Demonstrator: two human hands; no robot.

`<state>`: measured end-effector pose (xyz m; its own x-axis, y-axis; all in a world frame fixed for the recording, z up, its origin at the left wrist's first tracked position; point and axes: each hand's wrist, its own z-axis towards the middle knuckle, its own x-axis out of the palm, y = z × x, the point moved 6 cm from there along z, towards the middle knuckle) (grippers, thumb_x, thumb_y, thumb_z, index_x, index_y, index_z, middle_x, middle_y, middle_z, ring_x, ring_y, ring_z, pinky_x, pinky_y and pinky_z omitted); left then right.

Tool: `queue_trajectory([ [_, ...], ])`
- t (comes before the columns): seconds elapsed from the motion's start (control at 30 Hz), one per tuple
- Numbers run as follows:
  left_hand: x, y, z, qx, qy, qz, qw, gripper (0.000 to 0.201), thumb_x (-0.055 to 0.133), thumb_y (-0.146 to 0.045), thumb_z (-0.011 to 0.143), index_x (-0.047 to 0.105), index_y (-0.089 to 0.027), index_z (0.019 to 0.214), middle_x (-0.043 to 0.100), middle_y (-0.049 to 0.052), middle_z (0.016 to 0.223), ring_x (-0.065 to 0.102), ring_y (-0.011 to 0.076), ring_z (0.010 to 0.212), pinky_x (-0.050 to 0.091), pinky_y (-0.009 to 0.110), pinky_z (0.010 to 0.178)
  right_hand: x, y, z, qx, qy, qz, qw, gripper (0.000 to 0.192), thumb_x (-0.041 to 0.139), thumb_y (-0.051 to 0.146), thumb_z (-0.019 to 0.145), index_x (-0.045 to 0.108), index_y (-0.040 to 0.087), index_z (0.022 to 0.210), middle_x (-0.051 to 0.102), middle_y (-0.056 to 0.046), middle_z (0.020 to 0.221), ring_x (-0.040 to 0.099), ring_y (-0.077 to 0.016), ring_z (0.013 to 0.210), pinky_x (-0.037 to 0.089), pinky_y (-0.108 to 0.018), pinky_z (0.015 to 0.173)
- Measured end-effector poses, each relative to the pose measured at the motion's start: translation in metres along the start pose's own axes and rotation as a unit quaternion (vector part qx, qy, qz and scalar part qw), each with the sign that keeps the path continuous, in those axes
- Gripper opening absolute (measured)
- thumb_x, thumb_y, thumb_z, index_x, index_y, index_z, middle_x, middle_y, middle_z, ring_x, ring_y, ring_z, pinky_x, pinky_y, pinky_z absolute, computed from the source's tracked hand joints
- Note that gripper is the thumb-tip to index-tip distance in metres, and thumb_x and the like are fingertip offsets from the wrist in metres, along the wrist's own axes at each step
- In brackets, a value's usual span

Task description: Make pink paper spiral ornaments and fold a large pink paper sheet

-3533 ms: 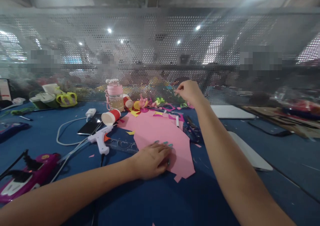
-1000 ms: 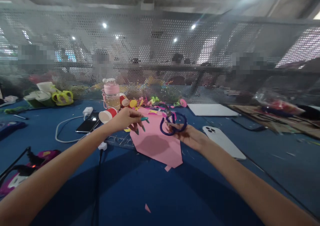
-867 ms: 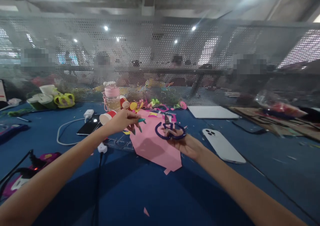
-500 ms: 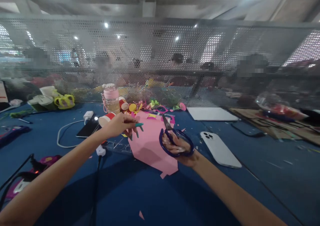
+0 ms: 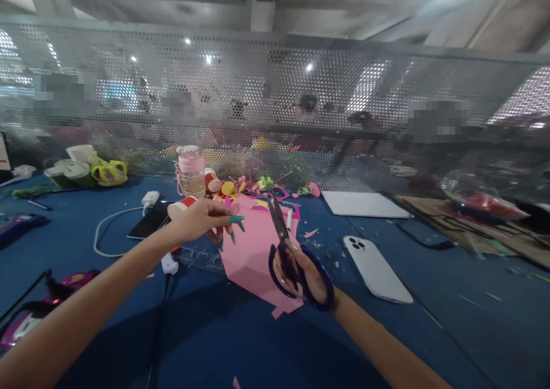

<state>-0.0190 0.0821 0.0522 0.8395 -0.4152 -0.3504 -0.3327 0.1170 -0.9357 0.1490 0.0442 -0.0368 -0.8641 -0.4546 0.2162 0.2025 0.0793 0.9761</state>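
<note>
Right grip: the right hand [image 5: 303, 274] is closed through the blue loops of the scissors [image 5: 287, 252], fingers threaded in, lifted off the bench.
Scissors axis: blades almost shut, tips pointing up and away, slightly leftward.
Left grip: the left hand [image 5: 201, 220] hovers with fingers loosely curled, holding nothing that I can make out.
Pink paper [image 5: 253, 251]: flat on the blue bench [image 5: 107, 331], beneath and between both hands, long axis running away from the person.
Nearer hand: right, just above the sheet's near right edge.
Nearby: white phone [image 5: 376, 268] to the right, glue gun [image 5: 169, 262] left.
</note>
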Motion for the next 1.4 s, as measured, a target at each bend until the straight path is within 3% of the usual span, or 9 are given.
queue_trajectory([
  [0.13,0.004,0.004,0.002,-0.005,0.013,0.007,1.0,0.01,0.059,-0.021,0.07,0.067,-0.015,0.069,0.064,0.002,0.057,0.053,0.0066,0.041,0.043,0.015,0.04,0.01,0.006,-0.007,-0.011,0.019,-0.067,0.998,0.05,0.04,0.068,0.071,0.045,0.018,0.067,0.047,0.003,0.055,0.04,-0.0065,0.041,0.032,-0.021,0.039],
  [0.37,0.02,0.007,0.002,0.0,0.078,0.014,0.997,0.012,0.058,-0.024,0.07,0.067,-0.017,0.07,0.064,0.001,0.06,0.052,0.0066,0.042,0.044,0.016,0.041,0.016,0.012,-0.013,-0.046,-0.003,-0.152,0.987,0.052,0.039,0.071,0.068,0.041,0.019,0.066,0.04,0.005,0.053,0.036,-0.0057,0.041,0.03,-0.02,0.038],
  [0.53,0.024,0.004,-0.001,0.008,0.081,0.028,0.996,0.012,0.058,-0.024,0.07,0.066,-0.017,0.065,0.064,0.001,0.058,0.05,0.0057,0.039,0.04,0.014,0.038,0.017,0.017,-0.015,-0.04,-0.019,-0.187,0.981,0.048,0.037,0.067,0.073,0.041,0.019,0.067,0.037,0.007,0.048,0.034,-0.0055,0.038,0.028,-0.02,0.038],
  [0.8,0.025,0.004,-0.001,0.011,0.094,0.044,0.995,0.014,0.058,-0.027,0.07,0.068,-0.017,0.073,0.063,0.0,0.055,0.047,0.0051,0.034,0.04,0.016,0.037,0.017,0.018,-0.015,-0.055,-0.022,-0.203,0.977,0.048,0.035,0.066,0.074,0.042,0.019,0.066,0.037,0.007,0.049,0.036,-0.0059,0.038,0.032,-0.021,0.039],
  [1.4,0.033,0.003,-0.004,0.01,0.128,0.087,0.988,0.02,0.054,-0.027,0.075,0.063,-0.012,0.064,0.06,-0.001,0.054,0.044,0.0026,0.036,0.036,0.014,0.039,0.011,0.01,-0.013,-0.059,-0.046,-0.198,0.977,0.039,0.041,0.057,0.078,0.043,0.019,0.071,0.037,0.007,0.051,0.036,-0.0051,0.04,0.032,-0.018,0.038],
])
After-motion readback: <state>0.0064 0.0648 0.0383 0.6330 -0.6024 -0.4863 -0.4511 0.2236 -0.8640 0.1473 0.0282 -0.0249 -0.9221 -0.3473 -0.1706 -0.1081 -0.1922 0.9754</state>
